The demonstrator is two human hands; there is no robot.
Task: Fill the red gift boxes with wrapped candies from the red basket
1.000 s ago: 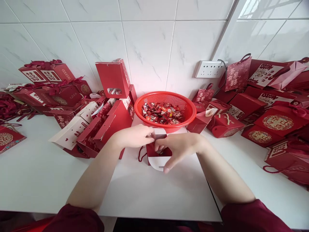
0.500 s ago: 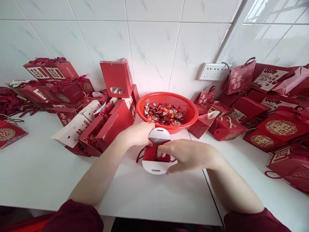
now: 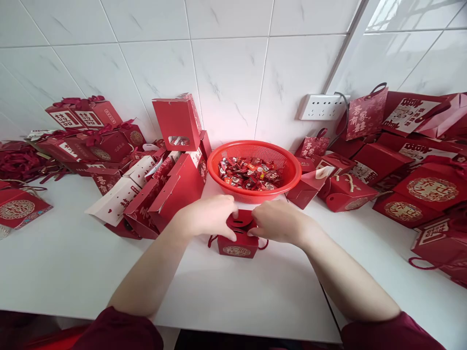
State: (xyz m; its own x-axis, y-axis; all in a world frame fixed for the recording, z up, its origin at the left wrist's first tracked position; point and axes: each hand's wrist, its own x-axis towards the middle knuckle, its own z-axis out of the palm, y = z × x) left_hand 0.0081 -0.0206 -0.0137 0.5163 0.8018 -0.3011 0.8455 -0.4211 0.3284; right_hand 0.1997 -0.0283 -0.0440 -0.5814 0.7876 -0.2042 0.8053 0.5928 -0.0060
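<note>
Left hand (image 3: 211,217) and right hand (image 3: 279,221) grasp the medallion-printed red gift box (image 3: 238,250), its splayed flaps (image 3: 243,217) now folded inward, closure apparently advanced.

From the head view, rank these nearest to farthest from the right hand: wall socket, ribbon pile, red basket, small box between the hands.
1. Small box: directly at the right hand.
2. Red basket: just behind the box.
3. Wall socket: back right.
4. Ribbon pile: far left.

At upper right, a white socket panel (image 3: 323,107) on tiled wall (image 3: 229,87); at left, ribboned boxes (image 3: 109,114); at right edge, piled red boxes (image 3: 432,188).
</note>
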